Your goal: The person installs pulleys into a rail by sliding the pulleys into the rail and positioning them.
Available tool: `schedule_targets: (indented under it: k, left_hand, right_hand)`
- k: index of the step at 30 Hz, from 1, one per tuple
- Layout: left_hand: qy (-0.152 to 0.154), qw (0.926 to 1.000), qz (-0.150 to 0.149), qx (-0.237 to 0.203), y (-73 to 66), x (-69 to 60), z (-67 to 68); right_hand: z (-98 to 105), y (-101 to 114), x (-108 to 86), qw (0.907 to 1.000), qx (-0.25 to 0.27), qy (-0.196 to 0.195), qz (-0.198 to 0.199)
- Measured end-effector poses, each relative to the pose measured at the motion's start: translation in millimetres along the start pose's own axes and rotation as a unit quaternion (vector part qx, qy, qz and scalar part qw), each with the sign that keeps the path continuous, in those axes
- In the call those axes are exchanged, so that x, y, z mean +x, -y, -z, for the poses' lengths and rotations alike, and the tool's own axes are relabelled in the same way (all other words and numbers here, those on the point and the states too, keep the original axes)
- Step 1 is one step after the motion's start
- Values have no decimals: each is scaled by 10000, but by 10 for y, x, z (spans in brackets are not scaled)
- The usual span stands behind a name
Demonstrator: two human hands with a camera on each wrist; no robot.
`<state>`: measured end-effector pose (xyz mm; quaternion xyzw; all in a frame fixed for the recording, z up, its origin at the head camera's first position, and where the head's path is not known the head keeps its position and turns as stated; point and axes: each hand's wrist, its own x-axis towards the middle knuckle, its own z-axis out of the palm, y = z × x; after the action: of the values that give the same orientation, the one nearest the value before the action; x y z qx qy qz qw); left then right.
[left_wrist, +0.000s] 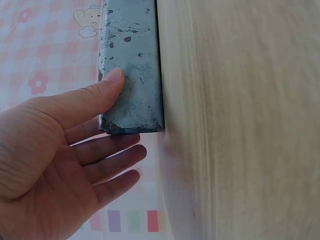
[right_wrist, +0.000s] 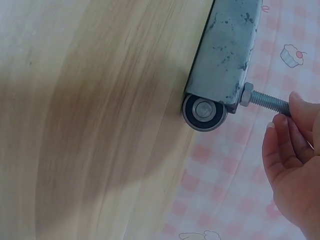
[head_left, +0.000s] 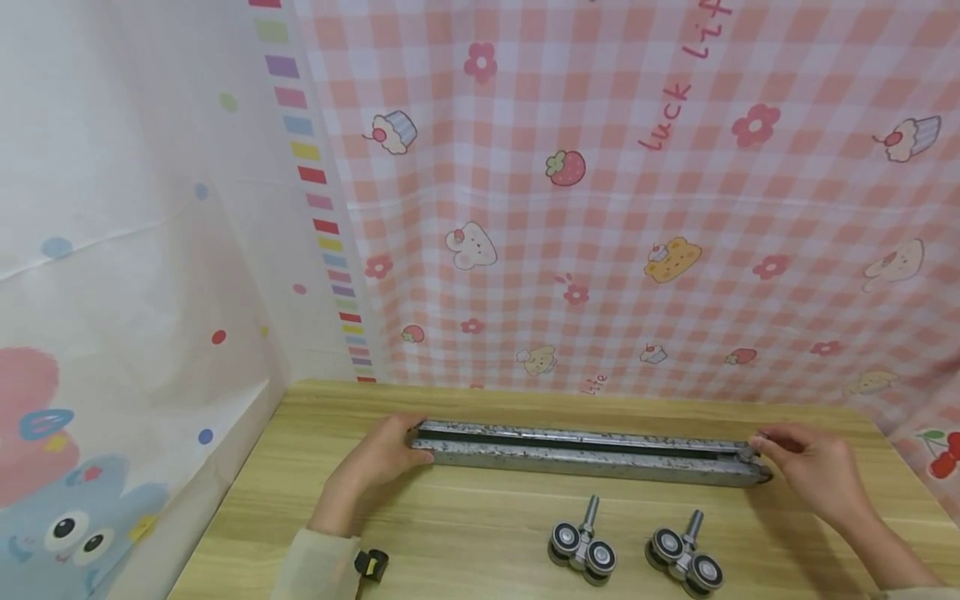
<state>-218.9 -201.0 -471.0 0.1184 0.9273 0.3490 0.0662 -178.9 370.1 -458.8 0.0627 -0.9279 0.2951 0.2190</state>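
Observation:
A scuffed grey metal channel track [head_left: 592, 462], slotted along its top, lies lengthwise on the wooden table. My left hand [head_left: 381, 457] grips its left end; in the left wrist view the thumb presses on the side wall of the track [left_wrist: 131, 65]. At the right end a roller hanger's wheel [right_wrist: 204, 110] sticks partly out of the track, the rest being hidden inside. My right hand [right_wrist: 296, 160] pinches the tip of its threaded bolt [right_wrist: 269, 102] between thumb and fingers. Two more roller hangers, one on the left [head_left: 581, 550] and one on the right [head_left: 684, 560], rest in front of the track.
A small black item with a yellow mark [head_left: 371, 565] is beside the left sleeve [head_left: 318, 567]. Behind the table [head_left: 480, 533] hangs a pink checked cloth [head_left: 600, 208], and a white patterned cloth [head_left: 150, 250] hangs along the left side.

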Motion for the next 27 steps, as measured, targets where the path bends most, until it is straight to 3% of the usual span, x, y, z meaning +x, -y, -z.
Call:
schedule_targets:
  k: [27]
  left_hand:
    - [-44,10000,-33,-9,6,17,-5]
  right_hand:
    - [-140,247,39,9997,71,250,32]
